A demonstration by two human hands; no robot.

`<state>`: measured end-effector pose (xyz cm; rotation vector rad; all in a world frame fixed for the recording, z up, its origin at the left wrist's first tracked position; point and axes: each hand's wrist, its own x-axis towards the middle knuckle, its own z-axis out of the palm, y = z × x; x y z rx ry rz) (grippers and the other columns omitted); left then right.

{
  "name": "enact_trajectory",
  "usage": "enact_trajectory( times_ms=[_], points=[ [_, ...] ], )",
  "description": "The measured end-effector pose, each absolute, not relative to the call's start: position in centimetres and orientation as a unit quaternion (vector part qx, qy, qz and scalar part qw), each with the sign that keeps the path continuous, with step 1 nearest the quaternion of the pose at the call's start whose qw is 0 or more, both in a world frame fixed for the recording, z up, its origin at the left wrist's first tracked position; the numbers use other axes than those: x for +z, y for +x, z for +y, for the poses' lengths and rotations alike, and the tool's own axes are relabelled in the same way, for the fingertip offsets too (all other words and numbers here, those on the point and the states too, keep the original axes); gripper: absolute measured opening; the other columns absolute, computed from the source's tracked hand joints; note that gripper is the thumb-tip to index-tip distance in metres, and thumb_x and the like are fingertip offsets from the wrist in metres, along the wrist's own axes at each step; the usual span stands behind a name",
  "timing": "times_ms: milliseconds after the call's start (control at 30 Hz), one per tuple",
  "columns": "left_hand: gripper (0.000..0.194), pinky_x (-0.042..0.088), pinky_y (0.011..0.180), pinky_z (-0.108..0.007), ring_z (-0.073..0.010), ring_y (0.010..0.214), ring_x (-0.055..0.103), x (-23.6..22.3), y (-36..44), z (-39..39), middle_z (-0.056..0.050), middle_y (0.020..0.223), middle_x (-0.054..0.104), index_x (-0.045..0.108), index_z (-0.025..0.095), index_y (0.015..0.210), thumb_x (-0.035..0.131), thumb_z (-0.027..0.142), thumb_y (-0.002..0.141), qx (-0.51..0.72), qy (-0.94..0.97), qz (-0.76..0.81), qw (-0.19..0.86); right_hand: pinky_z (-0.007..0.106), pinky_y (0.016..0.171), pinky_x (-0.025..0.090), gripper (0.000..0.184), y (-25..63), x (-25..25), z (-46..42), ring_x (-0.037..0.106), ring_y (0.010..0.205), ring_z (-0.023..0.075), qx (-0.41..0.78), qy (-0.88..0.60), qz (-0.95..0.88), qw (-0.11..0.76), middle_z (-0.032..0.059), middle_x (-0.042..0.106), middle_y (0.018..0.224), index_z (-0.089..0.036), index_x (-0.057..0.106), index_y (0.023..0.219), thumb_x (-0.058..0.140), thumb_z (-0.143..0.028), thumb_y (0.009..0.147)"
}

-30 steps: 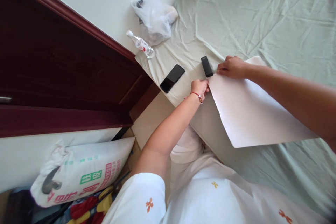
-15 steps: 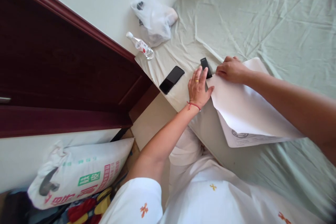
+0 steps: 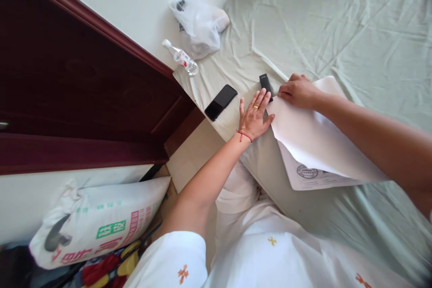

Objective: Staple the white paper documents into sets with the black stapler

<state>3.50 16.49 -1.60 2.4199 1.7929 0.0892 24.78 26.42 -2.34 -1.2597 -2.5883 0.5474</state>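
My left hand (image 3: pixel 255 115) lies flat with its fingers spread, its fingertips at the near end of a small black stapler (image 3: pixel 265 83) on the bed sheet. The thumb reaches toward the left edge of the sheets of paper (image 3: pixel 310 128). Curled at the paper's upper left corner, my right hand (image 3: pixel 299 91) pinches it, the fingertips partly hidden. The top sheet is blank and bows upward; under it a printed page with a round stamp shows along the lower edge.
A black phone (image 3: pixel 221 102) lies left of my left hand on the bed sheet (image 3: pixel 337 31). Beyond it are a clear bottle (image 3: pixel 182 59) and a white plastic bag (image 3: pixel 200 27) by the wall. A stuffed white sack (image 3: pixel 101 220) sits below the dark red wooden panel (image 3: pixel 77 72).
My left hand has shifted slightly, its fingers spreading wider near the stapler. The right hand and the paper stay almost where they were.
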Motion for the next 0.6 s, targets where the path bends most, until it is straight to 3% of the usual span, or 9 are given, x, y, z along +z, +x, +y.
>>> enact_trajectory(
  times_ms=[200,367,500,600],
  points=[
    [0.076,-0.008,0.134,-0.068,-0.0297,0.17,0.02,-2.1,3.4,16.5,-0.008,0.183,0.018,0.022,0.029,0.175,0.047,0.049,0.106,0.021,0.807,0.587,0.069,0.051,0.097,0.036,0.036,24.8,-2.7,26.4,0.057,0.12,0.0386,0.191,-0.431,-0.874,0.117,0.0149,0.08,0.104,-0.021,0.076,0.097,0.044,-0.037,0.102],
    [0.081,-0.003,0.132,-0.073,-0.0357,0.168,0.026,-2.1,3.5,16.8,-0.01,0.182,0.024,0.03,0.032,0.173,0.058,0.056,0.101,0.089,0.794,0.589,0.122,0.052,0.097,0.038,0.036,24.7,-2.3,26.0,0.059,0.118,0.0387,0.185,-0.438,-0.872,0.115,0.0131,0.08,0.1,-0.025,0.077,0.095,0.044,-0.037,0.102],
    [0.104,0.009,0.132,-0.074,-0.042,0.169,0.018,-2.5,4.0,15.6,-0.016,0.183,0.02,0.027,0.028,0.173,0.076,0.06,0.087,0.165,0.751,0.621,0.152,0.053,0.099,0.036,0.037,25.3,-1.3,24.0,0.058,0.119,0.0387,0.172,-0.452,-0.866,0.13,0.0139,0.08,0.1,-0.022,0.077,0.095,0.042,-0.035,0.103],
    [0.118,0.018,0.133,-0.068,-0.0415,0.169,0.016,-2.8,4.6,13.2,-0.023,0.181,0.017,0.021,0.02,0.172,0.084,0.058,0.08,0.228,0.719,0.637,0.16,0.054,0.097,0.037,0.039,26.1,-0.4,21.6,0.058,0.115,0.0385,0.158,-0.476,-0.85,0.163,0.0139,0.08,0.098,-0.023,0.076,0.093,0.041,-0.035,0.104]
  ],
)
